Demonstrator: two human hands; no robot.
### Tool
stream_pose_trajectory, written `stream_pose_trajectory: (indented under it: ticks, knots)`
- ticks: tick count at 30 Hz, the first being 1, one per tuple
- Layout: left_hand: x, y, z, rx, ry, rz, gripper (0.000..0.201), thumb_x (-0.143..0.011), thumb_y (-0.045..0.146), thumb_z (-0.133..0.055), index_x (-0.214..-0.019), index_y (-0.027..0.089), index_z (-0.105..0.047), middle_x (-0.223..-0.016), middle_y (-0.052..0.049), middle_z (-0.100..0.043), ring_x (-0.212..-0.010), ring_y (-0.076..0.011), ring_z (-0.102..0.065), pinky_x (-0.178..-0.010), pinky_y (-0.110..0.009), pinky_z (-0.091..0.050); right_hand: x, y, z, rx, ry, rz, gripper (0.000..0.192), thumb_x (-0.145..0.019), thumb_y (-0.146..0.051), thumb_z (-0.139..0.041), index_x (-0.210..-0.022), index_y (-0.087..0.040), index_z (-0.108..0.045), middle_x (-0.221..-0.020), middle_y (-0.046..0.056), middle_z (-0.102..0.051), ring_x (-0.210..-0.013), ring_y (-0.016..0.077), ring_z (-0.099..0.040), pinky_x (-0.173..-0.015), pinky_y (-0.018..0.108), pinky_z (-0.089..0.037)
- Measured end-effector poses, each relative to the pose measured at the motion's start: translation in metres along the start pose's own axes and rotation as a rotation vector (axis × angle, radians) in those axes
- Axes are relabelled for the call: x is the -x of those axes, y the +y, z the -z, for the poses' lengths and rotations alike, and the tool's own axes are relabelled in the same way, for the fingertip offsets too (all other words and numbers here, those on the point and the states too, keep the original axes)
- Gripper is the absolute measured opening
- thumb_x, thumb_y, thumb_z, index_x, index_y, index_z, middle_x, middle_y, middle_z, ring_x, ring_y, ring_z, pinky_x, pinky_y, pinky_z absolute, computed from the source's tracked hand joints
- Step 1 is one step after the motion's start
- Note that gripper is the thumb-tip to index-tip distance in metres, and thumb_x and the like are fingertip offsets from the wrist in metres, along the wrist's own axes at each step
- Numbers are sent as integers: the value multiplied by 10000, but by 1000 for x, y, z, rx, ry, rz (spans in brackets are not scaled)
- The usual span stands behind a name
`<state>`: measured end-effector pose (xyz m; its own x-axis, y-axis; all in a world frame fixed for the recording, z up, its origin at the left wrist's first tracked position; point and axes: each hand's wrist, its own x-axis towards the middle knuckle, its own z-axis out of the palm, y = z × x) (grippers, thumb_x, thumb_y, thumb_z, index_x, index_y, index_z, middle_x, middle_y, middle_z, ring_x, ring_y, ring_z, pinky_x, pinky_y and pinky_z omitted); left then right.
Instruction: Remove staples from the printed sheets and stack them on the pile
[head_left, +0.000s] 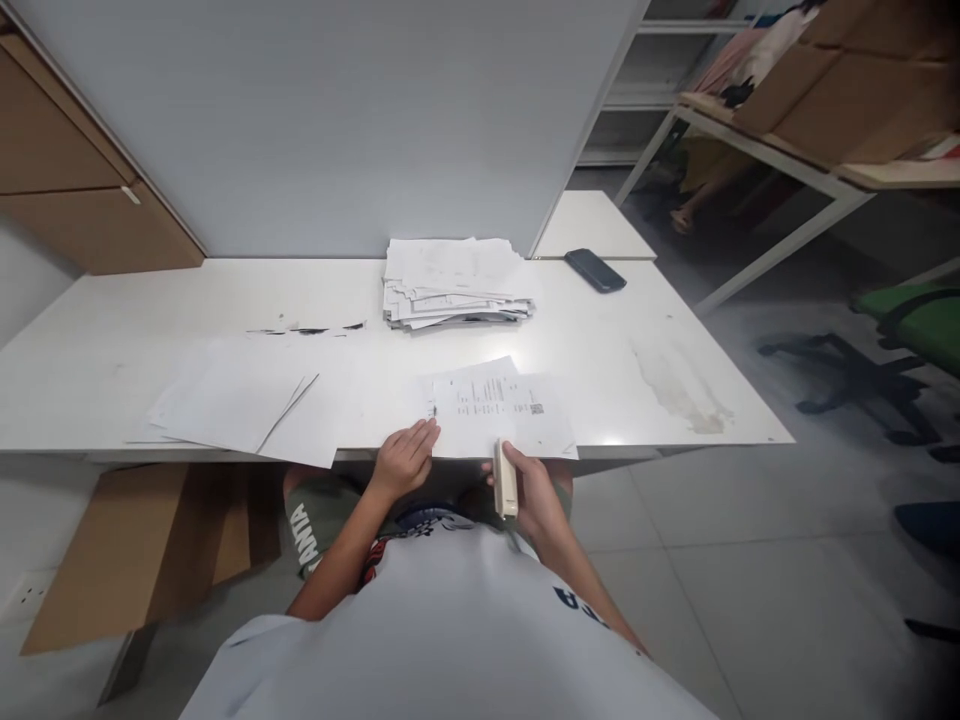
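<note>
A printed sheet of paper [499, 408] lies at the near edge of the white table [112, 360], in front of me. My left hand [405, 458] rests flat on its near left corner, fingers together. My right hand [534, 492] holds a cream-coloured stapler [505, 478] upright at the sheet's near edge, just right of centre. My white shirt fills the bottom of the view.
A thick stack of papers [454, 282] sits at the back middle of the table. Loose blank sheets [240, 400] lie to the left. A dark phone [595, 270] lies at the back right. Cardboard [142, 545] leans under the table; a green chair [911, 330] stands right.
</note>
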<state>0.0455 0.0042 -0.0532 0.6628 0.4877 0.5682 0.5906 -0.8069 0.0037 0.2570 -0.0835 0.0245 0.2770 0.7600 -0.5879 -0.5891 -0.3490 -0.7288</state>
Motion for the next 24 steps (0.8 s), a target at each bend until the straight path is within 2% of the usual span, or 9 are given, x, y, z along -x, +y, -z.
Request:
stream_pose_trajectory:
  ticks: [5,9,12,15,18,20,22,24]
  knots:
    - [-1,5,-6,-39,84,50,516,-871,168,-491,-1381,204,-559,-1310,-66,-650,-1201,-216,-621,-932,-334,-425,-2,-34,21,38,50,52,327,-675,-411,-794,-705,-112,-665,-592,87,-677,-434,140,-578,-375,211,-444]
    - [3,7,-13,-46,135,90,535,-883,205,-492,-1417,214,-523,-1277,-64,-672,-1159,-217,-642,-920,-333,-411,-1,-75,31,42,14,191,408,-580,-472,-841,-662,-113,-665,-654,104,-696,-466,143,-573,-371,225,-449]
    - [7,8,-17,-42,178,81,535,-886,191,-478,-1419,213,-521,-1257,-56,-683,-1147,-202,-650,-939,-317,-405,-3,-120,23,81,-38,337,397,-596,-462,-832,-700,-108,-686,-678,102,-696,-499,151,-586,-360,217,-436]
    - [4,13,-8,-11,171,86,510,-874,163,-469,-1377,184,-555,-1282,-75,-666,-1194,-211,-626,-956,-325,-416,-19,-168,-6,83,-110,429,291,-736,-399,-739,-802,-120,-689,-707,88,-691,-550,163,-618,-399,218,-472]
    - [-13,22,25,95,188,121,472,-863,125,-459,-1320,119,-577,-1291,-116,-657,-1292,-243,-553,-976,-365,-451,-58,-204,-55,49,-178,416,138,-838,-281,-629,-838,-145,-646,-684,60,-654,-588,165,-628,-488,237,-540]
    - [-32,32,59,175,320,4,438,-867,119,-442,-1280,92,-585,-1210,-117,-698,-1283,-226,-560,-955,-359,-492,-93,-216,-91,74,-206,319,115,-877,-235,-568,-814,-146,-604,-670,59,-626,-587,162,-618,-492,238,-539]
    - [-51,45,96,230,518,-192,390,-896,190,-446,-1251,151,-601,-1104,-62,-739,-1187,-188,-624,-882,-327,-543,-129,-215,-123,148,-209,209,156,-910,-203,-502,-787,-136,-570,-669,76,-612,-580,157,-602,-485,232,-525]
    - [-62,60,128,291,564,-117,328,-936,322,-458,-1232,310,-599,-1059,19,-745,-1075,-175,-671,-841,-345,-583,-158,-204,-146,237,-203,157,190,-924,-160,-443,-774,-127,-554,-652,76,-591,-558,149,-570,-472,229,-506]
